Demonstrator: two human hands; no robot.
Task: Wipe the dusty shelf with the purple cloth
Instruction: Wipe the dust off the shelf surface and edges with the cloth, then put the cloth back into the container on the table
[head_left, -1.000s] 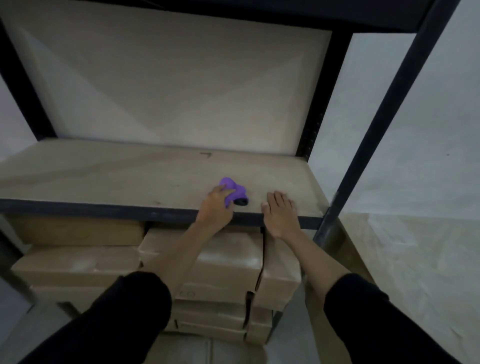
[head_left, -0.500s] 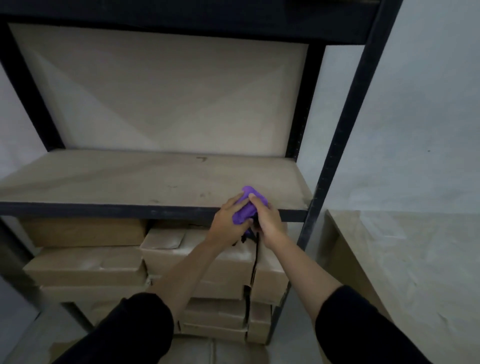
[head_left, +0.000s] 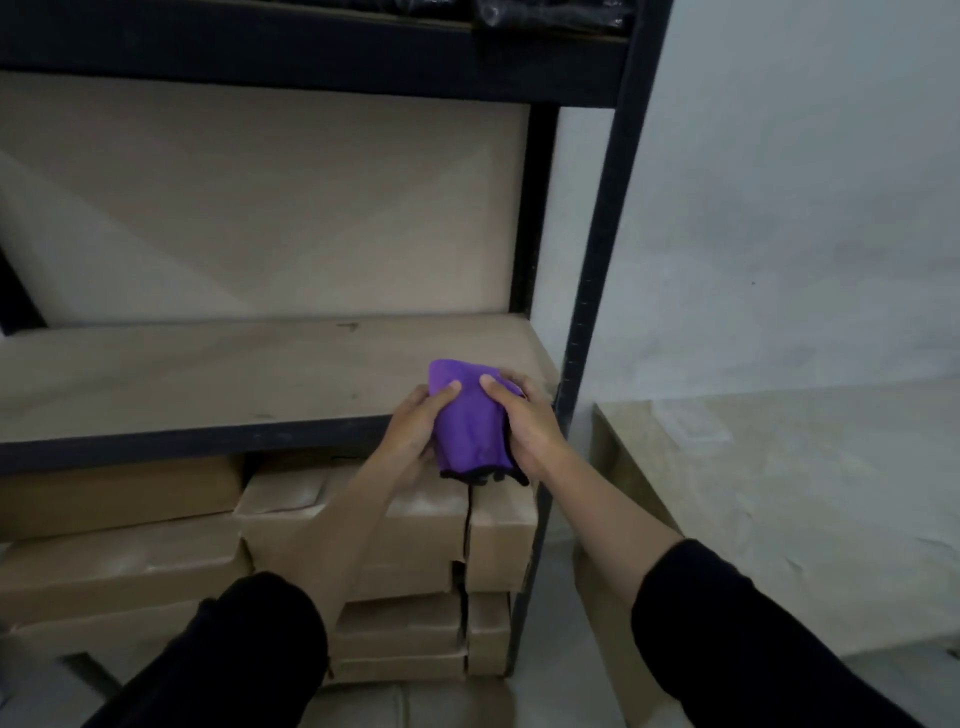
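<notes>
The purple cloth (head_left: 466, 422), with a black hem at its lower edge, is held up in front of the shelf's front edge. My left hand (head_left: 415, 434) grips its left side, thumb on top. My right hand (head_left: 530, 426) grips its right side, thumb pressed on the fabric. The wooden shelf board (head_left: 208, 374) lies behind and to the left of both hands, dull and smudged, with a dark metal front rail (head_left: 182, 441).
Dark metal uprights (head_left: 597, 291) stand just right of my hands. Stacked cardboard boxes (head_left: 363, 525) fill the space under the shelf. A low paper-covered block (head_left: 779, 499) sits to the right by the pale wall. An upper shelf (head_left: 311, 57) hangs overhead.
The cloth came off the shelf surface, where my left hand alone held it. My right hand left the shelf edge and joined it; both hands now hold the cloth spread wider.
</notes>
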